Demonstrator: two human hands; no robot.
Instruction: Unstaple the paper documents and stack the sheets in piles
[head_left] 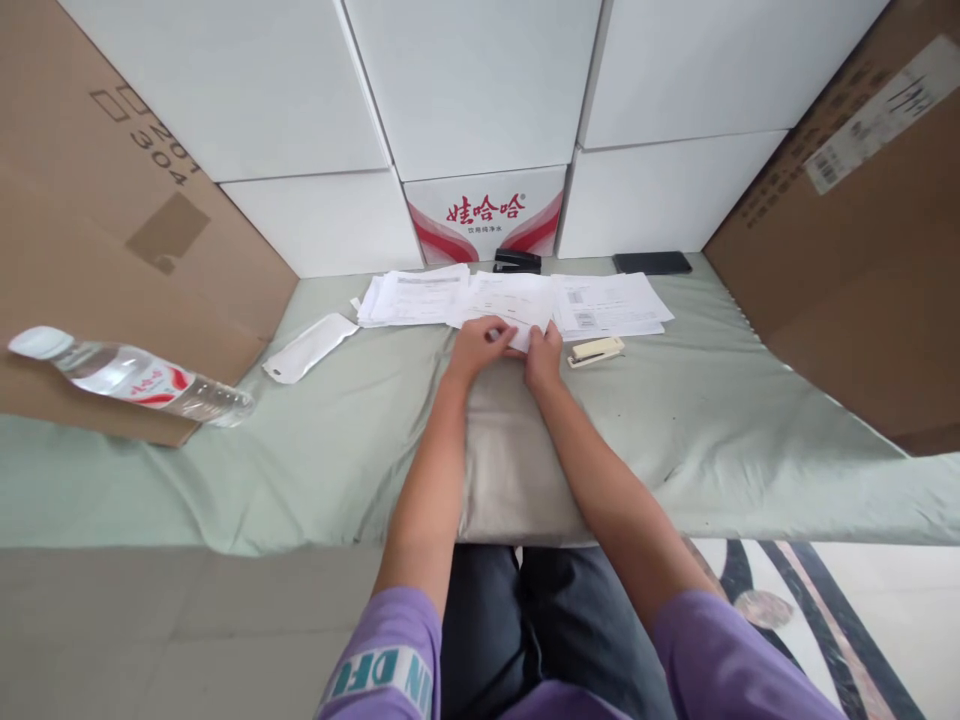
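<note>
Both of my hands grip the near edge of some white printed paper at the middle of the cloth-covered table. My left hand has its fingers curled at the paper's lower left corner. On the lower right corner, my right hand pinches with the thumb on top. To the left lies a stack of printed sheets, and another stack of sheets lies to the right. A cream stapler sits just right of my right hand. Behind the paper stands a black stapler.
A white packet lies left of the papers. Farther left is a water bottle by a large cardboard box. A black phone lies at the back right, near another cardboard box. White boxes form a wall behind.
</note>
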